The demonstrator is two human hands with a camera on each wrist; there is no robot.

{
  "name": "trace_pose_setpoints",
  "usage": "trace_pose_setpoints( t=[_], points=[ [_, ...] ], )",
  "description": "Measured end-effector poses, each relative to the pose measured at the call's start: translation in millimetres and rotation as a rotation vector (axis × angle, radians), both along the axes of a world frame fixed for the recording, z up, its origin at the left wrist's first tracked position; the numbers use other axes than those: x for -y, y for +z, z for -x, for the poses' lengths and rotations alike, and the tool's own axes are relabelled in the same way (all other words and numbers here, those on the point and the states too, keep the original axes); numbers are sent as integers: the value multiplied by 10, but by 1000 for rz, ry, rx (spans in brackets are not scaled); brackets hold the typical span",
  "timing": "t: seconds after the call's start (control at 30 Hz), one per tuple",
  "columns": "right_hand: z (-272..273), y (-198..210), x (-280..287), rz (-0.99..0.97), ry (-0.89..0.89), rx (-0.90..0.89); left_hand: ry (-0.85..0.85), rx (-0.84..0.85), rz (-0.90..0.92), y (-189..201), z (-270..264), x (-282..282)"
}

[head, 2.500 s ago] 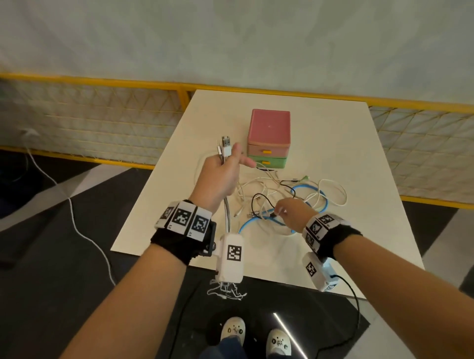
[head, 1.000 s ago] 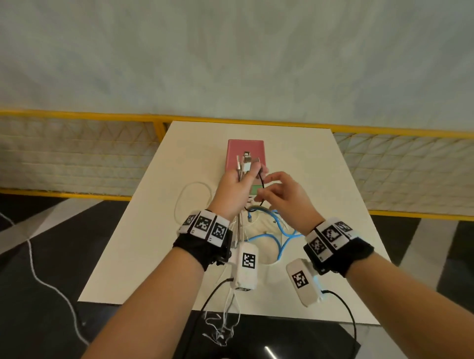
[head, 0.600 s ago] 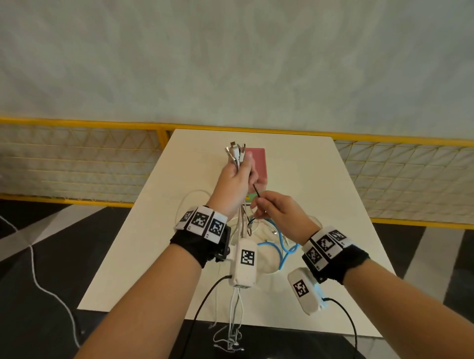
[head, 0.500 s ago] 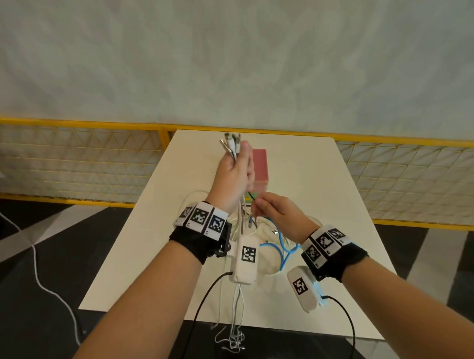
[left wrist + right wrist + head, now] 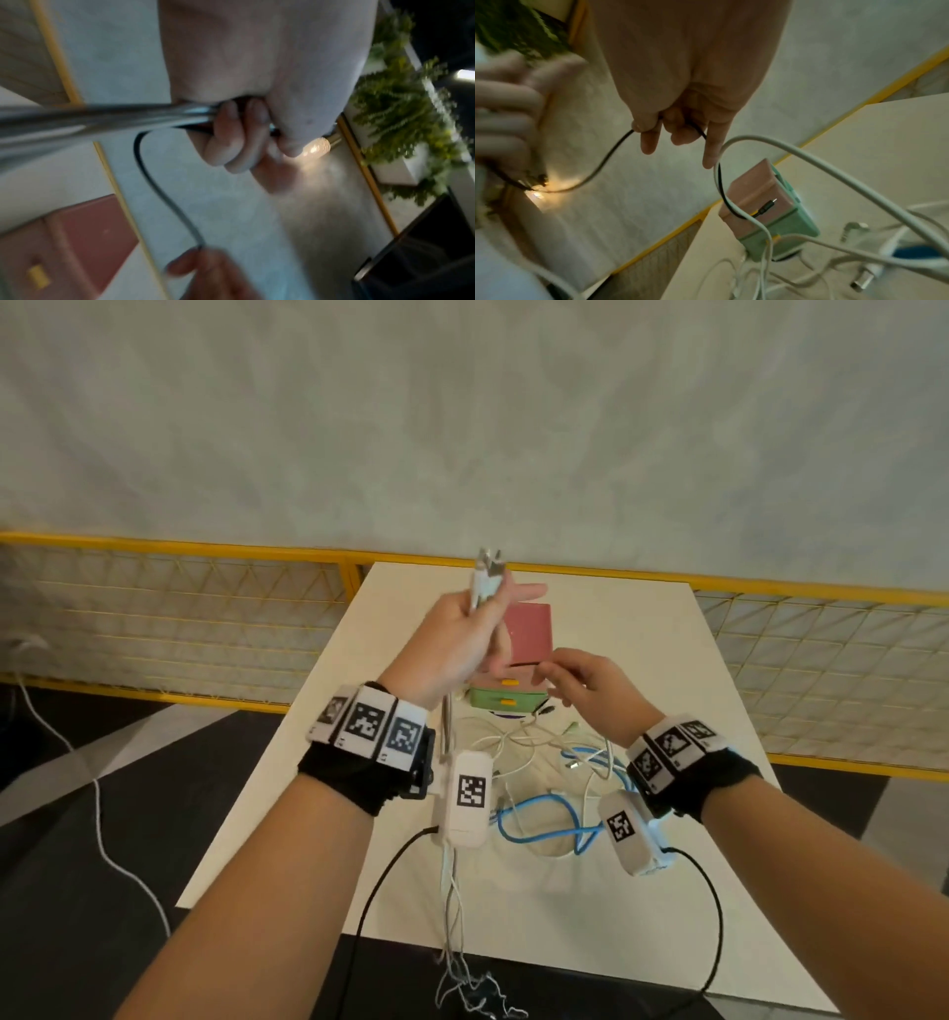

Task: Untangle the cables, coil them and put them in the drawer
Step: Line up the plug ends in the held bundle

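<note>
My left hand [image 5: 457, 644] is raised above the table and grips a bundle of cable ends [image 5: 485, 580], whose plugs stick up past the fingers. The bundle's strands hang down past the wrist and over the table's front edge. My right hand [image 5: 580, 680] pinches a thin black cable [image 5: 603, 162] between thumb and finger; it sags across to the left hand [image 5: 508, 121]. Its free plug [image 5: 767, 207] dangles in front of the drawer unit [image 5: 529, 634], pink on top and green below, both drawers closed. A blue cable [image 5: 539, 834] and white cables [image 5: 513, 747] lie tangled on the table [image 5: 667, 891].
A yellow mesh railing [image 5: 179, 618] runs behind the table, below a pale wall. A white cord [image 5: 102, 839] trails over the dark floor at the left. Loose cable ends [image 5: 462, 988] hang below the table's front edge. Green plants [image 5: 401, 105] show in the left wrist view.
The right hand left the tangle on the table, rose to the left hand and took the black cable, then drew it rightwards. The left hand lifted its bundle higher.
</note>
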State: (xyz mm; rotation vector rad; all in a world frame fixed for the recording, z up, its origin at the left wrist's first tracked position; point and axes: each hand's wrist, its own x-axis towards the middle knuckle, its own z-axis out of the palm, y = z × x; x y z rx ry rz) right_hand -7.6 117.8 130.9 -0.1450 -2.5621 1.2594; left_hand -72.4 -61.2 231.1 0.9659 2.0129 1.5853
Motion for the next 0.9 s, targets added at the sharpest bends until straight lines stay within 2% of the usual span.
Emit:
trace_pose_setpoints(
  t=[0.1, 0.2, 0.27, 0.4, 0.53, 0.63, 0.73, 0.8, 0.9],
  points=[
    [36, 164, 56, -8, 54, -79, -55, -61, 278, -196, -80, -80],
    [32, 222, 68, -1, 101, -90, -55, -55, 352, -374, -38, -114],
    [-9, 167, 25, 3, 90, -55, 14, -102, 311, -381, 31, -110],
    [-25, 27, -35, -28, 58, 1, 218, -178, 107, -329, 87, -100],
    [6, -145, -168, -41, 17, 88, 371, -73, -127, -256, 109, -58],
    [-3, -192, -248, -114, 2, 141, 389, -141, -106, -212, 201, 36],
    [34, -15, -201, -27, -30, 120, 427, -253, 31, -274, 277, 77],
    [28, 117, -138, -8, -4, 105, 396, -251, 10, -302, 251, 83],
    [-96, 276, 12, -129, 102, 83, 291, -243, -40, -327, 137, 43]
  ],
)
